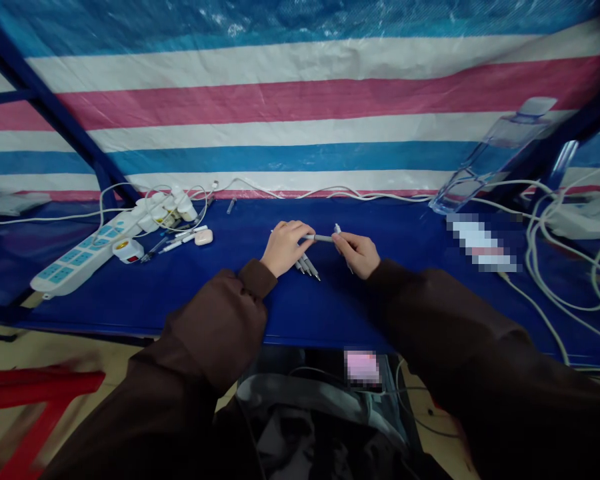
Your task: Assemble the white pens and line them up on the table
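My left hand (286, 248) grips a grey pen barrel (321, 238) that points right, towards my right hand (356, 253). My right hand holds a slim grey pen (341, 243) with a metal end sticking up above my fingers. The two hands are close but apart. Just below my left hand, several grey pens (307, 267) lie side by side on the blue table (320, 313), their tips towards me.
Left of my hands are a white power strip (80, 257), plug adapters, a small cream case (203, 237) and more pens. A clear plastic container (500, 150) lies at the back right among white cables (545, 267). A striped tarp (280, 113) hangs behind.
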Tool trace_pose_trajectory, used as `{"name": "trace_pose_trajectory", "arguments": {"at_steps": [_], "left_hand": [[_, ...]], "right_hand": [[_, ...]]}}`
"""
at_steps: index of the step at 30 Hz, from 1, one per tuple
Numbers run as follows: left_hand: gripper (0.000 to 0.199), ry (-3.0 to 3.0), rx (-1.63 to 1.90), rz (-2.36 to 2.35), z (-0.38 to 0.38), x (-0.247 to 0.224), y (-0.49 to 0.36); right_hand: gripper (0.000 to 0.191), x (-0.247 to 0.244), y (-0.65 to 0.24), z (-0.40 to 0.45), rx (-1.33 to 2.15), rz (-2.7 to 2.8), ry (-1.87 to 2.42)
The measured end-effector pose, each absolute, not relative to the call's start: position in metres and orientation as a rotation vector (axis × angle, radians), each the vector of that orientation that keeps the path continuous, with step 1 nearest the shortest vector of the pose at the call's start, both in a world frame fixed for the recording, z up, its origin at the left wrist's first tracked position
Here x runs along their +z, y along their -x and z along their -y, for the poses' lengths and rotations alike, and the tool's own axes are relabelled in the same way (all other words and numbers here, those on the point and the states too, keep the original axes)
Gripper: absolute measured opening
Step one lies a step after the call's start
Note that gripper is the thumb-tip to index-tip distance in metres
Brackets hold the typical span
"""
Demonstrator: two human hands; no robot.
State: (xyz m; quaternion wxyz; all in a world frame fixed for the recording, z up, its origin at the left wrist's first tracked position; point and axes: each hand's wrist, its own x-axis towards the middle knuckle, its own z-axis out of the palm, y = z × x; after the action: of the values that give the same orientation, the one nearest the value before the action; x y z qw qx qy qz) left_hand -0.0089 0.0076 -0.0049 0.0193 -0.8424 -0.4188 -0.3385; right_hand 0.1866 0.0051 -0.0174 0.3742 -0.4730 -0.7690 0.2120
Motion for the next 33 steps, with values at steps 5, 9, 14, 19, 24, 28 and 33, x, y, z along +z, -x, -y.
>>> {"name": "trace_pose_trajectory", "arguments": {"at_steps": [5, 9, 14, 19, 24, 28, 33], "left_hand": [[0.015, 2.507, -0.931, 1.252, -0.008, -0.004, 0.011], [0.020, 2.466, -0.966, 1.302, -0.008, -0.010, 0.010], [0.019, 2.386, -1.292, 1.527, -0.003, -0.014, 0.004], [0.023, 2.545, -1.830, 1.575, -0.001, -0.008, -0.004], [0.021, 2.443, -2.311, 1.699, -0.009, -0.006, -0.005], [0.048, 2.306, -2.555, 1.738, -0.016, -0.008, -0.001], [0.050, 2.299, -2.561, 1.826, -0.020, -0.011, 0.005]], "right_hand": [[0.050, -0.020, -0.186, -0.006, 0.498, 1.983, 1.250], [0.051, -0.019, -0.185, -0.005, 0.502, 1.979, 1.257], [0.051, -0.014, -0.184, -0.002, 0.554, 1.992, 1.207], [0.046, -0.014, -0.183, -0.002, 0.535, 2.032, 1.146], [0.042, -0.013, -0.181, 0.000, 0.476, 2.124, 1.104], [0.041, -0.012, -0.181, 0.001, 0.480, 2.121, 1.088], [0.043, -0.014, -0.185, -0.001, 0.686, 1.895, 1.134]]}}
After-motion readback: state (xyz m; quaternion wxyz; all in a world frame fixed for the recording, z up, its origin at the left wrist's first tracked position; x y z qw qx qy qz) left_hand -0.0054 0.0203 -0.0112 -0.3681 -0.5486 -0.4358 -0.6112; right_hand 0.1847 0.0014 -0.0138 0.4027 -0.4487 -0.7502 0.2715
